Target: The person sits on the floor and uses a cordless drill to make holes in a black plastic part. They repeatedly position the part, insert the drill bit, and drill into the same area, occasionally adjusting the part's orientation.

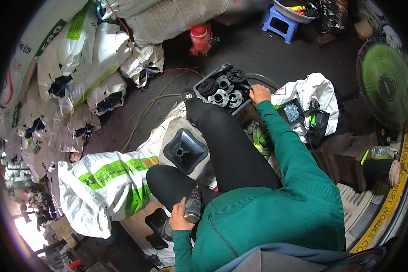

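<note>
Right arm (pixel 283 136) reaching forward, elbow nearly straight, sleeve down to the wrist. Right hand (pixel 259 94) at the bin's (pixel 243 108) right edge, back of hand up, fingers bent; grip unclear. Left forearm (pixel 182 247) short in view from the lower edge, left hand (pixel 178 219) low by the body, fingers wrapped in a grip. Torso (pixel 267 213) leaning, both knees bent, left leg (pixel 167 179) angled out.

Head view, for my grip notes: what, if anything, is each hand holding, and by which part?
The left hand holds a grey-and-black cordless drill by its handle. The right hand is at a grey rectangular crate; its hold cannot be told.
</note>
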Motion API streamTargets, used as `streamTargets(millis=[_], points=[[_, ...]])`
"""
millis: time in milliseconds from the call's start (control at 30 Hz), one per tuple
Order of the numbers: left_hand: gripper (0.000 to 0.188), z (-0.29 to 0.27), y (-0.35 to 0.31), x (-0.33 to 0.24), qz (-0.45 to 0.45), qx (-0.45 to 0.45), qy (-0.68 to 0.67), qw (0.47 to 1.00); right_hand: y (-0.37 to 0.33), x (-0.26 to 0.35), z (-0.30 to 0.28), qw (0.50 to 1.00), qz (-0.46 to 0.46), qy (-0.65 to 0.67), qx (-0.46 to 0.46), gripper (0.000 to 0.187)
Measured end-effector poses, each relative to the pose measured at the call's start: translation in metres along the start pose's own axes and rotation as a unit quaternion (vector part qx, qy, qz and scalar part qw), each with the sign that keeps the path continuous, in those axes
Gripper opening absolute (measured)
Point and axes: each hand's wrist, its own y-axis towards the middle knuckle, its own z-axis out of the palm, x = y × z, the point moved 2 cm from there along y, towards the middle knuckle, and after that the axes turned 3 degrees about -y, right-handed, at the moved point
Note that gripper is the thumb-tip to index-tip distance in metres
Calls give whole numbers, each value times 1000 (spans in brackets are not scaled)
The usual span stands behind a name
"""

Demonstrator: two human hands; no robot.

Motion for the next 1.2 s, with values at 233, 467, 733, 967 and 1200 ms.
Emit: streamTargets(millis=[233, 467, 733, 967, 1200], points=[[71, 2, -5, 3, -4, -25, -2, 1000, 31, 61, -118, 906, 125, 397, -81, 17], [69, 3, 0, 3, 6, -26, -4, 1000, -8, 282, -103, 763, -62, 549, 335, 25], [69, 5, -22, 2, -34, -53, 3, 998, -81, 317, -2, 841, 13, 309, 445, 31], [71, 6, -16, 5, -19, -60, 4, 998, -79, 316, 10, 859, 15, 265, 437, 31], [66, 18, -18, 11, -3, -41, -43, 998, -35, 297, -88, 855, -117, 442, 246, 37]])
